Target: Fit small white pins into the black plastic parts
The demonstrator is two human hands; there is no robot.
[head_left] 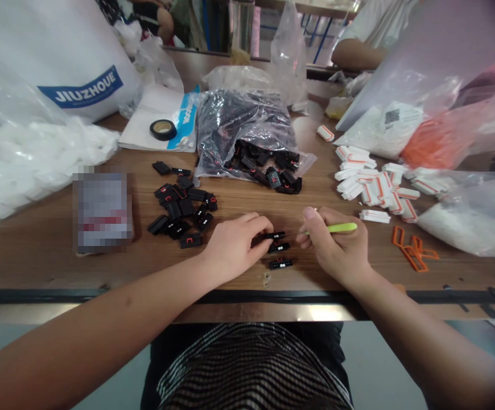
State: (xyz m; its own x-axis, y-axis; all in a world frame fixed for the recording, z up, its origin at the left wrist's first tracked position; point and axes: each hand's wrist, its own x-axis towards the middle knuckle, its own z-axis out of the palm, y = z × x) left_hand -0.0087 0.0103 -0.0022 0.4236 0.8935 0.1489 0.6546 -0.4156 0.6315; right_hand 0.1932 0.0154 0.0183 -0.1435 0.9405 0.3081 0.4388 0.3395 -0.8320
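My left hand (pixel 236 245) has its fingers closed on the end of a small black plastic connector (pixel 278 234) on the wooden table. Two more black connectors with white dots on their faces, a middle one (pixel 279 247) and a nearer one (pixel 281 264), lie in a column towards me. In my closed right hand (pixel 337 245) is a thin tool with a lime-green handle (pixel 343 227). Its slim end points left at the held connector; whether they touch, I cannot tell. A loose pile of black connectors (pixel 181 205) lies left of my left hand.
An open clear bag of black connectors (pixel 247 125) lies ahead. White pieces with orange strips (pixel 375 182) and orange frames (pixel 413 250) lie right. Black tape (pixel 163 130) rests on papers; a blurred-out box (pixel 102 210) stands left. Filled plastic bags flank both sides. Other people sit opposite.
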